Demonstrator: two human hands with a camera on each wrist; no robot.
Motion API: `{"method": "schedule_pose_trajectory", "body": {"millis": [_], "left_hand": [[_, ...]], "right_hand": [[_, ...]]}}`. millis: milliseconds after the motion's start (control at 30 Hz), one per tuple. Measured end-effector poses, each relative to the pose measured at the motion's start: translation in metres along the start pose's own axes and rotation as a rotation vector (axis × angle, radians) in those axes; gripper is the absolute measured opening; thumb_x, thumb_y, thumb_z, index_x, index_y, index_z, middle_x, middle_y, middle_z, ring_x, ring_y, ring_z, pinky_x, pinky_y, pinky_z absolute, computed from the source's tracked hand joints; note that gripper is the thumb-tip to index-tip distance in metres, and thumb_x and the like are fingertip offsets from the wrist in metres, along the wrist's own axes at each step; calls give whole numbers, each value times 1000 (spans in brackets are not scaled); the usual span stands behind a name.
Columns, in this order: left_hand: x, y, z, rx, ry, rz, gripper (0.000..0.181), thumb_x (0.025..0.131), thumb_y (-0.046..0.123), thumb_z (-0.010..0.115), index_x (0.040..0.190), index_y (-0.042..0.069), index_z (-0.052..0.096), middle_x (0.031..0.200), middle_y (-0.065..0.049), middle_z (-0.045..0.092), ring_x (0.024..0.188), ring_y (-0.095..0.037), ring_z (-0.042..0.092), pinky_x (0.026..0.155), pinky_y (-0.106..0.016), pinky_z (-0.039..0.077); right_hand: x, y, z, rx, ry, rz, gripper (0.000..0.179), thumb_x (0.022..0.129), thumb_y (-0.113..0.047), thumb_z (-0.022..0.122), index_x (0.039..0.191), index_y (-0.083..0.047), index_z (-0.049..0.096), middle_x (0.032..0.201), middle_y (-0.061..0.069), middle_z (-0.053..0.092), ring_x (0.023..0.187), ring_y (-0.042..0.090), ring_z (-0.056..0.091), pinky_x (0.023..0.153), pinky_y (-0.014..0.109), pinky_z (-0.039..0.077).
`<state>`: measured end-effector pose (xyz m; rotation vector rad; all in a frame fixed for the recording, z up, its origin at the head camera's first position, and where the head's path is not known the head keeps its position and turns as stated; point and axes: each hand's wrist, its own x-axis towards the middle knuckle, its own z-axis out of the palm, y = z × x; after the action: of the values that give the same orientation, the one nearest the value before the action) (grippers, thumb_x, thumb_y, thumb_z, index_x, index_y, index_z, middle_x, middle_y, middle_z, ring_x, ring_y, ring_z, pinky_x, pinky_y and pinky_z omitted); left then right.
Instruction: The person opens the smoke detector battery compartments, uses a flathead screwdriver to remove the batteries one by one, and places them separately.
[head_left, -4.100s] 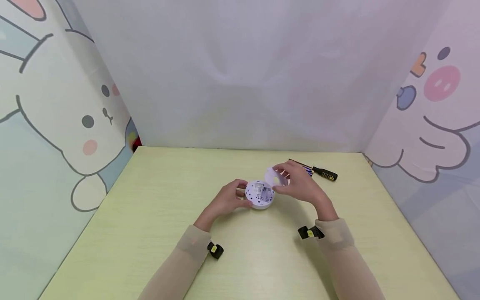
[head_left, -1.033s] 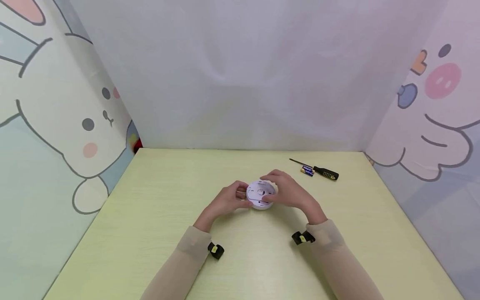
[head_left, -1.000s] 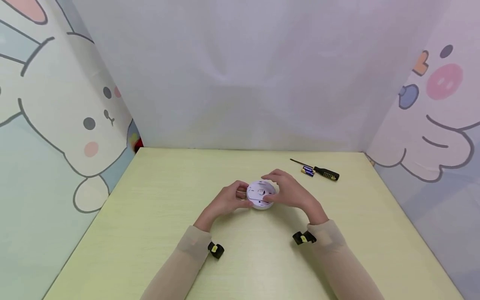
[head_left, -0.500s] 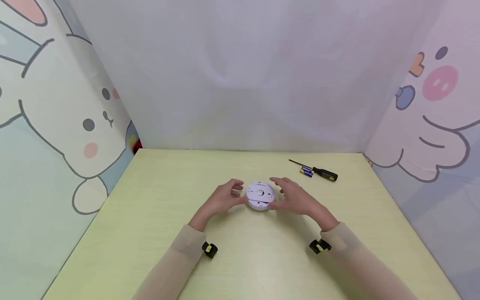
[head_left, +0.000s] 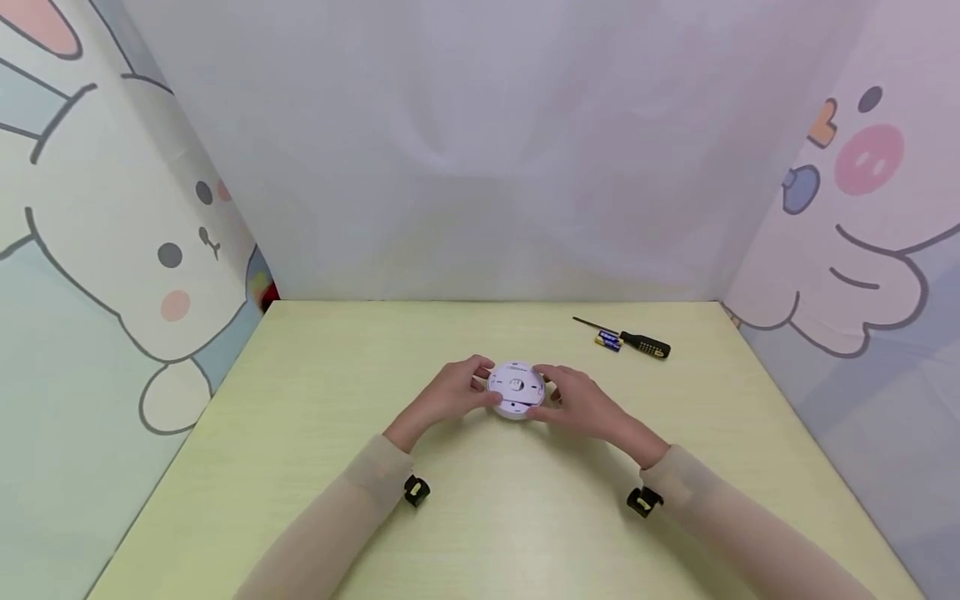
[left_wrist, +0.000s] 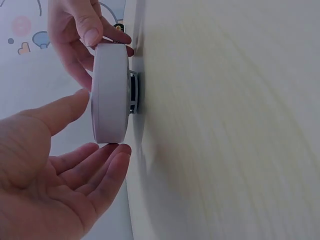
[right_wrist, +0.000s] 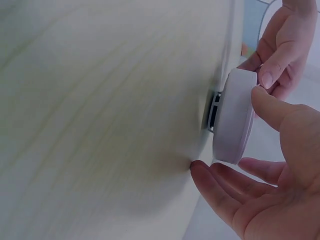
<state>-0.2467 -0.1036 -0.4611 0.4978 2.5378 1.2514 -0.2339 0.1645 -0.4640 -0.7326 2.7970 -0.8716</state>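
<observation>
A round white smoke detector (head_left: 517, 408) lies on the table with its back facing up. Its mounting plate (head_left: 507, 388), a white disc with a central hole, covers that back. My left hand (head_left: 450, 392) holds the left side, thumb on the plate and fingers at the rim. On the right, my right hand (head_left: 588, 407) holds the opposite side, its thumb at the near edge. Both wrist views show the smoke detector (left_wrist: 111, 95) edge-on, its slotted dark vent facing the table. In the right wrist view, my right thumb (right_wrist: 272, 107) touches the plate side.
Behind and to the right lie a black-handled screwdriver (head_left: 645, 345) and blue-and-gold batteries (head_left: 609, 340) close beside it. The pale yellow table (head_left: 337, 358) ends at a white fabric backdrop (head_left: 480, 208), with cartoon-printed side walls.
The right hand held the plate tilted over the detector earlier; the plate now lies on the back. Both hands spread slightly half a second ago and have closed in, thumbs on top.
</observation>
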Motion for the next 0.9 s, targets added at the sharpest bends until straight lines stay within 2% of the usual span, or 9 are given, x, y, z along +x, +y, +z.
{"method": "schedule_pose_trajectory", "body": {"millis": [167,533,900], "left_hand": [[2,1,1,38,3,-2,54,96,25,83,141,7,60,130,-11,70,110,-21,70,96,-41,58],[7,4,4,53,30,-28,50,92,21,87,133,5,63,115,-5,72,100,-16,69,90,-35,59],[8,6,4,75,58,-53,48,91,22,87,130,5,65,112,-4,73,100,-16,68,90,-35,58]], "right_hand": [[2,-3,3,-7,5,-9,76,91,-37,87,149,1,55,136,15,67,95,16,68,84,33,57],[4,-4,2,19,13,-13,71,90,-30,89,144,3,58,130,14,69,94,13,69,82,28,59],[8,2,0,55,-1,-10,64,89,-28,89,139,2,62,126,13,72,96,17,72,84,32,61]]}}
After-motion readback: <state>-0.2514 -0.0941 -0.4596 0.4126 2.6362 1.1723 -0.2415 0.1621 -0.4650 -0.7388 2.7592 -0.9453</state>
